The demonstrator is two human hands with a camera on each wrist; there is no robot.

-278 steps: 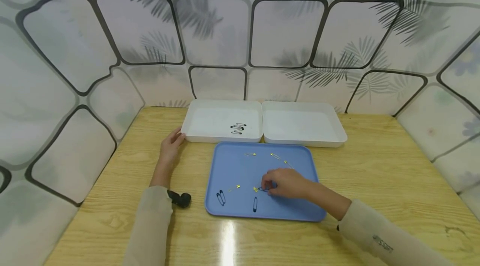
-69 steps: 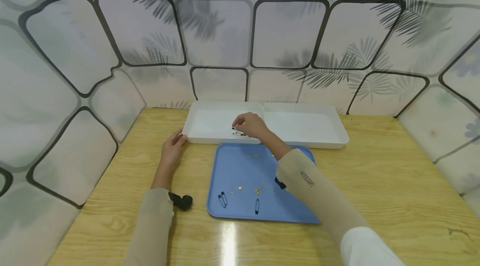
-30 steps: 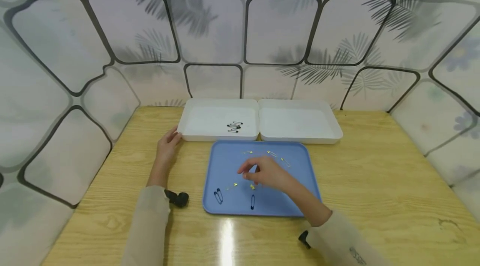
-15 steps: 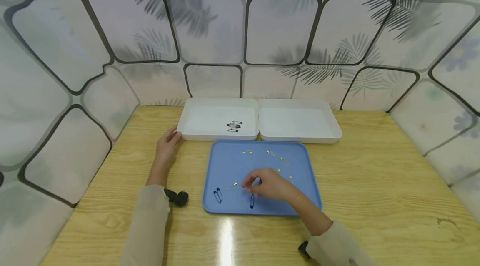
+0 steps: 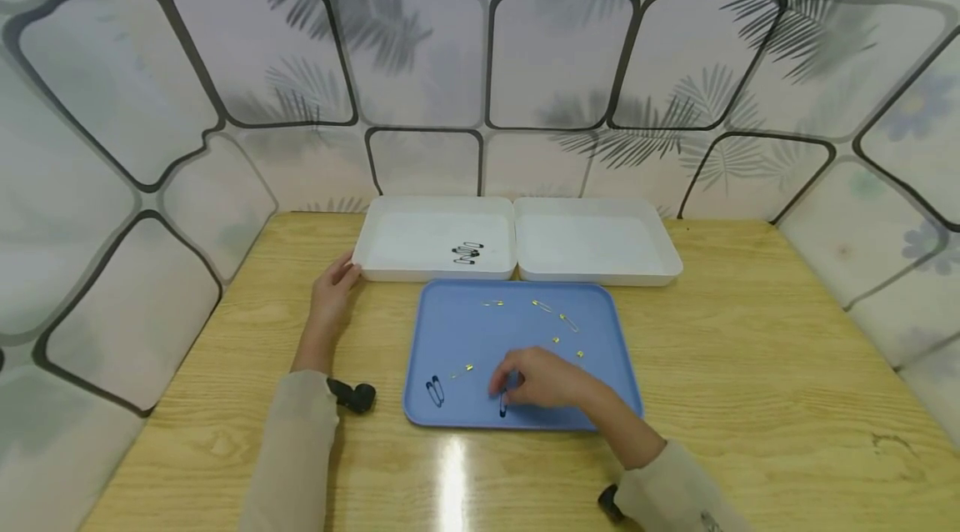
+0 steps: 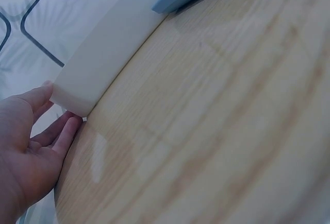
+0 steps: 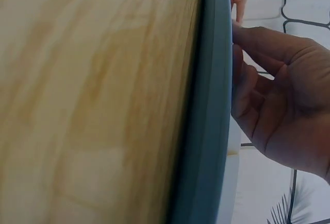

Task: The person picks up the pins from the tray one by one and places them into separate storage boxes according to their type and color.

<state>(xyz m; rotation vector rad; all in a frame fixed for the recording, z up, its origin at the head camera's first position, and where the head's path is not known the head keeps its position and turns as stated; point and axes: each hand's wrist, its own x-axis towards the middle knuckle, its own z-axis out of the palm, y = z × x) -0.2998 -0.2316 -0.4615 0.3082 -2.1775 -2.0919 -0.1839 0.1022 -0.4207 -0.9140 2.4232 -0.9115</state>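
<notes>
My right hand is low over the blue tray, thumb and fingertips curled about the upper end of a black safety pin. The tray's rim hides those fingertips in the right wrist view. With straight fingers my left hand touches the left front corner of the left white tray; its fingers meet that corner in the left wrist view. Two more black safety pins lie side by side at the blue tray's lower left. Several black safety pins lie in the left white tray.
Gold safety pins lie about the blue tray: one at the lower left, others along its far side and right part. A second white tray stands right of the first. A patterned wall borders the wooden table.
My right hand left the white tray after adding a black safety pin, moved back over the blue tray and came down at another black pin. The left hand stays at its corner.
</notes>
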